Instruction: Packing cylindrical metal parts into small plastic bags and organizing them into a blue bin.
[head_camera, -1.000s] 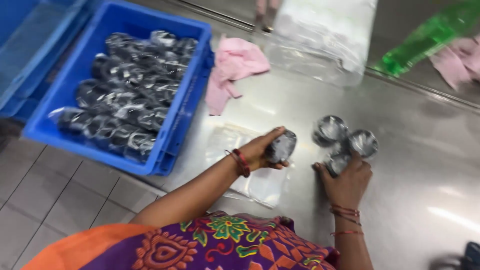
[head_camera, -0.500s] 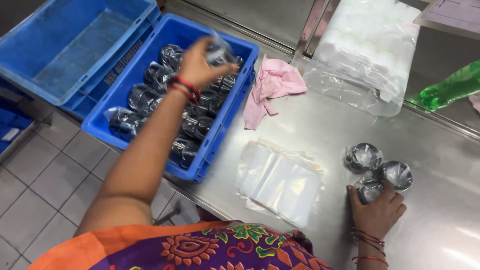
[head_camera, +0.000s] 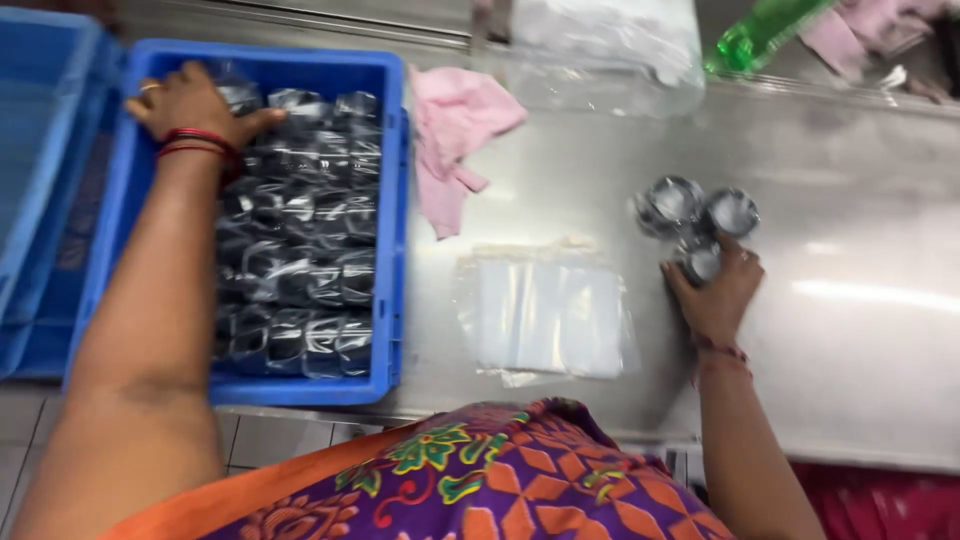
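Observation:
My left hand (head_camera: 190, 105) reaches into the far left corner of a blue crate (head_camera: 395, 210), its fingers curled over a plastic-wrapped metal part (head_camera: 232, 92). Several more wrapped shiny parts (head_camera: 300, 260) fill the crate in rows. On the steel table (head_camera: 860, 300) stand three bare round metal parts (head_camera: 690, 205) in a cluster. My right hand (head_camera: 715, 290) grips the nearest of them (head_camera: 702, 262). A flat stack of clear plastic bags (head_camera: 545, 315) lies between the crate and my right hand.
A crumpled pink cloth (head_camera: 455, 130) lies beside the crate. A large clear bag with white contents (head_camera: 600, 40) and a green bottle (head_camera: 760, 35) sit at the back. Another blue crate (head_camera: 40, 150) stands to the left, over a tiled floor.
My left hand carried a wrapped part from the table over to the crate and has now lowered it into the far corner. My right hand has stayed at the metal parts.

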